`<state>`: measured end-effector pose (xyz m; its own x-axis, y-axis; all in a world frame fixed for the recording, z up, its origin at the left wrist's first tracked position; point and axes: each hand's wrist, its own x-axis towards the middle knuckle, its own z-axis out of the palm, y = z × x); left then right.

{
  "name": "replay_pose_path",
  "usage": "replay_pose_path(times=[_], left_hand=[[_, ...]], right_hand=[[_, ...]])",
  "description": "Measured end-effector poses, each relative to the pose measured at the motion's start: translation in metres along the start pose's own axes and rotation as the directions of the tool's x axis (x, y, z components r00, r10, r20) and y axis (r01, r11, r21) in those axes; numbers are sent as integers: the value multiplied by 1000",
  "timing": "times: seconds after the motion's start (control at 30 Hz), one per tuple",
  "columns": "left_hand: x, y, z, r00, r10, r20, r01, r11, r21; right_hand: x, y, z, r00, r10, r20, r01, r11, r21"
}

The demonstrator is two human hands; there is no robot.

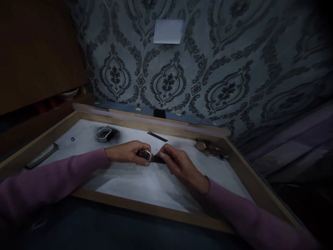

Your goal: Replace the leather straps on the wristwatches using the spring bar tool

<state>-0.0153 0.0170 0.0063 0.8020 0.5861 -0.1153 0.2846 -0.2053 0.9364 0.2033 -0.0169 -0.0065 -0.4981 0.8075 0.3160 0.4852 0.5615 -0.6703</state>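
A wristwatch with a dark dial and a shiny metal case is gripped in my left hand, between thumb and fingers. Its dark brown strap runs from the case towards my right hand. The right thumb and index finger are pinched together at the strap. A tiny thin sliver shows by those fingertips, too small to name. Both hands are above the white floor of a wooden-edged tray. Beyond them lies a flat black strap piece.
On the tray floor are a grey watch band, a small black ring, a curved strap and a gold-coloured watch. The tray's wooden sides rise around them. Behind stands a patterned wall with a white card.
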Motion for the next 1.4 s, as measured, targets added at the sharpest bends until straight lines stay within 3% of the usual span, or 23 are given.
replay_pose_path(times=[0.43,0.73,1.4], left_hand=[[0,0,1,1000,-21,21,22,999,-41],[-1,1,1,999,-29,24,30,999,-41],[-1,-1,2,999,15,51,-20,995,98]], right_hand=[[1,0,-4,988,-25,151,28,999,-24],[0,2,-4,984,-80,157,80,997,5],[-6,9,0,961,34,276,-89,977,192]])
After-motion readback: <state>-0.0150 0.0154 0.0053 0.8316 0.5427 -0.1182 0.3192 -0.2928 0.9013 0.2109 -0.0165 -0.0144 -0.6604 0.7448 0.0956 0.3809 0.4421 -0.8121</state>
